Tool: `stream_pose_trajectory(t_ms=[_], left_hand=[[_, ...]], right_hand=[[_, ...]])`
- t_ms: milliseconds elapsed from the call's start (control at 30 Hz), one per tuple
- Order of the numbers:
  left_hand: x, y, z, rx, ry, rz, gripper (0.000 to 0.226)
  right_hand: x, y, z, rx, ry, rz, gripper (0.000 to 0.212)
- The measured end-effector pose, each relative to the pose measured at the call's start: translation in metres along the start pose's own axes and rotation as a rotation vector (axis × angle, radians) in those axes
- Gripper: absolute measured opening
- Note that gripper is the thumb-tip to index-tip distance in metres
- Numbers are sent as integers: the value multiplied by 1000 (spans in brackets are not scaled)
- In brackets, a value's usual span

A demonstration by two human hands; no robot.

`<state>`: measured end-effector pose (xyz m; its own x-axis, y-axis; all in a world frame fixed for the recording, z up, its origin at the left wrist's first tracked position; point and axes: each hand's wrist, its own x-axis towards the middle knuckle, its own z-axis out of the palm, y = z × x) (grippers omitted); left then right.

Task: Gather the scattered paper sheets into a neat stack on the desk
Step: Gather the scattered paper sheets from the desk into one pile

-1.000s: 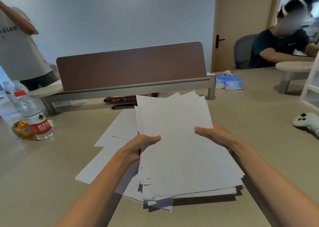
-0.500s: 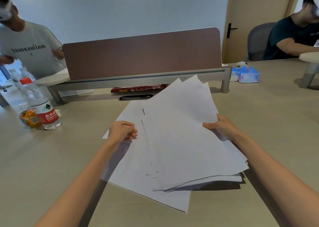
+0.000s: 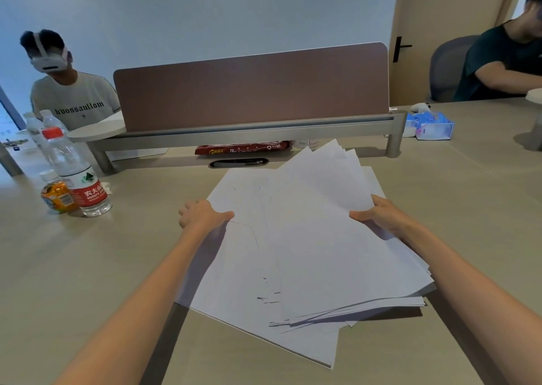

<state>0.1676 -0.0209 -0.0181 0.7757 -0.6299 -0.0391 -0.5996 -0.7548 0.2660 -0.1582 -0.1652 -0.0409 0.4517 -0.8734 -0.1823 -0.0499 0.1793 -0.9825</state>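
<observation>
Several white paper sheets lie in two fanned, overlapping piles on the beige desk. The right pile is raised at its far end, with its near edge low over the desk. My right hand grips its right edge, thumb on top. The left pile lies lower, partly under the right one. My left hand holds that pile's left edge with the thumb on top and the fingers curled round the edge. The sheets' corners stick out unevenly at the far and near ends.
A brown divider panel on a grey riser stands just beyond the sheets, a red packet under it. Water bottles and a small orange bottle stand at the left. A tissue pack lies far right. Two people sit behind.
My left hand let go of the raised pile, moved left and took hold of the lower sheets' left edge. The right pile shifted right and fanned out. The camera turned left.
</observation>
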Motion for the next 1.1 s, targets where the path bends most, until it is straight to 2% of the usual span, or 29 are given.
stream_pose_trajectory(t_ms=[133, 267, 367, 433, 500, 633, 700, 767, 800, 933, 1033, 1100], left_hand=[[4, -4, -8, -28, -105, 43, 57], [-1, -8, -13, -23, -102, 41, 52], [-6, -10, -17, 30, -145, 34, 62], [-5, -14, -21, -12, -212, 22, 77], [-5, -18, -27, -103, -303, 28, 83], [-18, -32, -32, -298, -562, 169, 67], [-23, -42, -33, -379, -608, 176, 59], [-23, -50, -33, -439, -630, 187, 38], [-23, -52, -33, -435, -607, 190, 42], [-30, -56, -31, -105, -368, 146, 54], [-43, -48, -25, 170, -346, 142, 78], [-57, -38, -24, 307, -290, 164, 76]], right_hand=[[-1, 1, 0, -6, -26, 0, 45], [-1, 1, 0, -28, -35, -9, 46], [-3, 1, 1, -33, -33, -17, 46], [-4, 0, 1, -39, -32, -21, 45], [-5, 0, 1, -38, -31, -26, 44], [-5, 2, 1, -31, -33, -40, 39], [-5, 2, 0, -27, -37, -41, 39], [-5, 1, -1, -28, -37, -45, 38], [-5, 2, -1, -27, -40, -47, 38], [-2, 6, -3, -24, -35, -46, 38], [-3, 7, -1, -26, -36, -52, 38], [-3, 7, -2, -27, -34, -55, 39]])
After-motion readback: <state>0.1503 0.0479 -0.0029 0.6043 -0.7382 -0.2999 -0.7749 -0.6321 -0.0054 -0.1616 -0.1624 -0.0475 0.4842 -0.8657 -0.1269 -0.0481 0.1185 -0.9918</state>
